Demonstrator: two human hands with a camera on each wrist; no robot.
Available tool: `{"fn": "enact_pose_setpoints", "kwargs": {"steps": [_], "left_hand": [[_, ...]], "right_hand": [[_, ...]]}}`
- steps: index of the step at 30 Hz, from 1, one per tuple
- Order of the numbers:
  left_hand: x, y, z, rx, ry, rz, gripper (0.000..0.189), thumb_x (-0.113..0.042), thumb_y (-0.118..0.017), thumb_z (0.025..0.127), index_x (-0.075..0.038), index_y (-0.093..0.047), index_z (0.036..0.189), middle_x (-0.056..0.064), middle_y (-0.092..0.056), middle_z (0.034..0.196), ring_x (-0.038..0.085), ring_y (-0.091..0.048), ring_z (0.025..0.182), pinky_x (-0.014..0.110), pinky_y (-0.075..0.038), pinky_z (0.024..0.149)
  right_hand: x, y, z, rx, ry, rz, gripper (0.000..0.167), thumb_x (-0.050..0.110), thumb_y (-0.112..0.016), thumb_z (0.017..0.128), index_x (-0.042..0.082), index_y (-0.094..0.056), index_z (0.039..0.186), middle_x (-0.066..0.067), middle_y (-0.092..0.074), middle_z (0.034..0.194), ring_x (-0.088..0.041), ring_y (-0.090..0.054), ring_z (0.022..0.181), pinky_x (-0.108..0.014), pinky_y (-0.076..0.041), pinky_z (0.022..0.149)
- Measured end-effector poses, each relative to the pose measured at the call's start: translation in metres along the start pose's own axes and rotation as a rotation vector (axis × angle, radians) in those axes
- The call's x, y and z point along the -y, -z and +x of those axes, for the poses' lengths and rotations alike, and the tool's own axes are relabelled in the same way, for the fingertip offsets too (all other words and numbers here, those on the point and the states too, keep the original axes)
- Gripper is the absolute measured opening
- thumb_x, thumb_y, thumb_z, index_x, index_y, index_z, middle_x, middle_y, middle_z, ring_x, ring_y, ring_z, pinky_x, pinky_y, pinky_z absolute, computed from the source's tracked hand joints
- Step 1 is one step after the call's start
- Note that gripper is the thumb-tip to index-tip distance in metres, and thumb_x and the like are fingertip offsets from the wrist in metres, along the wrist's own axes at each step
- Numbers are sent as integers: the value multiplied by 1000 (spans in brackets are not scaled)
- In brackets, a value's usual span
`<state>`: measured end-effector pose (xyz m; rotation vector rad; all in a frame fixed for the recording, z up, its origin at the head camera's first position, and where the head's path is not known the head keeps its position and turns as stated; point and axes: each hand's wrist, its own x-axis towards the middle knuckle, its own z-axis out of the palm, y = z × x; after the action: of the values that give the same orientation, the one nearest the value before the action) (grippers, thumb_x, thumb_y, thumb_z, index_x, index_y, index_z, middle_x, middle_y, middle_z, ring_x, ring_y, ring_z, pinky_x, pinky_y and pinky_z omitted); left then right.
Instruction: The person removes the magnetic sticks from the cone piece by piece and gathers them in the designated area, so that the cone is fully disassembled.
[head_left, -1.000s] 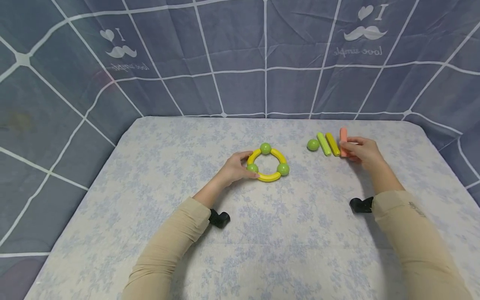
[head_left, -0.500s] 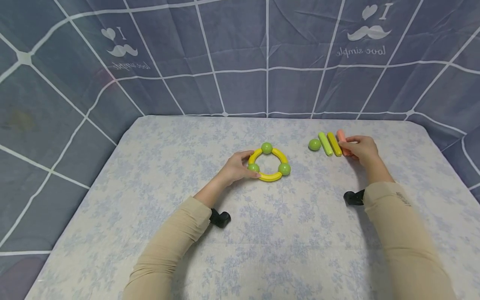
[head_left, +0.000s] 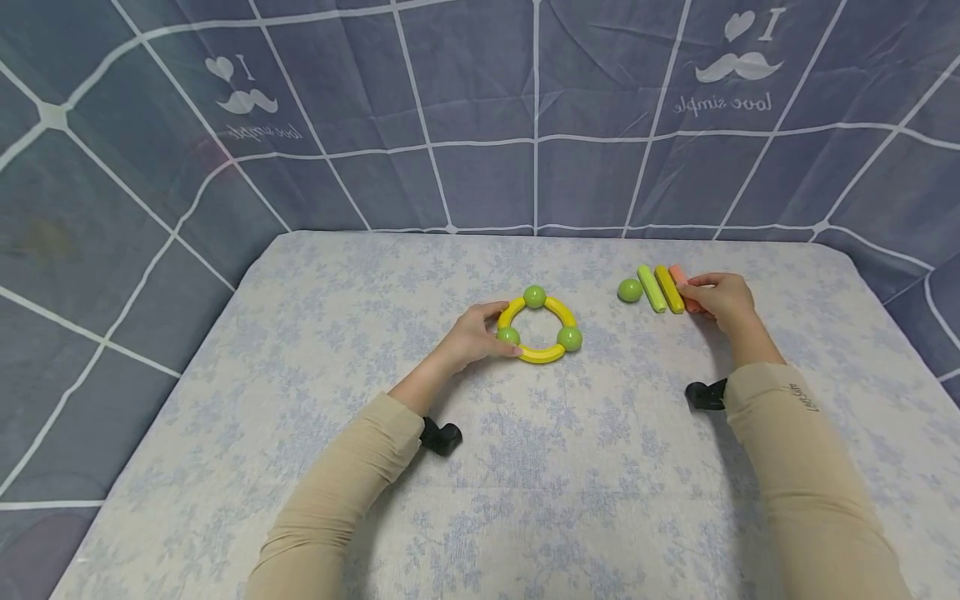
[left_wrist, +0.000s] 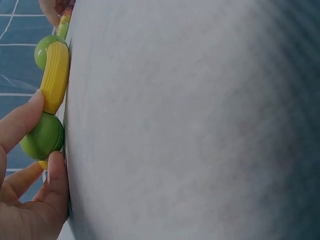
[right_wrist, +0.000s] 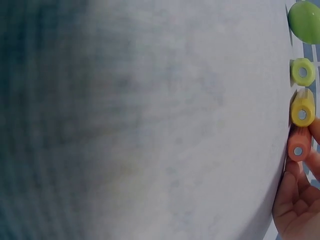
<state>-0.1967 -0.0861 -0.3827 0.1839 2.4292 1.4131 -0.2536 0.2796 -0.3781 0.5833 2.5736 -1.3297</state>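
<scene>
A ring of curved yellow rods (head_left: 540, 356) joined by green balls (head_left: 570, 338) lies mid-table. My left hand (head_left: 468, 337) holds its left side, with thumb and fingers around the left ball; the left wrist view shows them close about that green ball (left_wrist: 44, 136). Farther right, my right hand (head_left: 726, 302) pinches a straight orange magnetic rod (right_wrist: 299, 145), its lower part partly covered by the fingers. Beside it lie a yellow rod (head_left: 669, 289), a light green rod (head_left: 651, 288) and a loose green ball (head_left: 629, 290). Silvery discs show in the rod ends.
A pale, blue-flowered cloth (head_left: 570, 492) covers the table. Behind and at the sides hangs a blue-grey curtain (head_left: 480, 187) with white lines. Black wrist cameras (head_left: 441, 437) stick out below both sleeves.
My right hand has shifted the orange rod left, from upright in view to slanted close beside the yellow rod. My left hand stays on the ring.
</scene>
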Motion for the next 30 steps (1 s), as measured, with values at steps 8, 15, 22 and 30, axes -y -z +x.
{"fn": "enact_pose_setpoints", "kwargs": {"steps": [8,15,22,30], "left_hand": [[-2,0,0,-6,7,4,80,-7,-81,70,-7,-42,140,12,-35,144,26,-25,136,39,-20,111],[0,0,0,0,11,9,81,-8,-81,70,-7,-41,140,12,-34,145,26,-25,136,39,-21,111],[-1,0,-1,1,13,21,82,-9,-82,70,-6,-41,140,12,-35,145,26,-26,136,39,-22,110],[-3,-2,-4,12,0,71,82,-11,-82,69,-3,-41,139,13,-38,143,27,-28,135,40,-22,110]], "right_hand": [[0,3,-1,28,11,40,49,27,-63,88,-3,-50,125,13,-54,57,-1,-52,53,-21,-44,53],[-1,7,-8,81,43,66,53,25,-62,89,-6,-46,128,13,-56,62,0,-55,57,-19,-47,57],[3,14,-20,68,122,51,54,21,-61,89,-8,-44,131,6,-55,79,-2,-55,62,-21,-50,61],[13,11,-34,40,277,64,51,19,-60,90,-6,-45,133,6,-51,85,-2,-54,68,-21,-52,64]]}}
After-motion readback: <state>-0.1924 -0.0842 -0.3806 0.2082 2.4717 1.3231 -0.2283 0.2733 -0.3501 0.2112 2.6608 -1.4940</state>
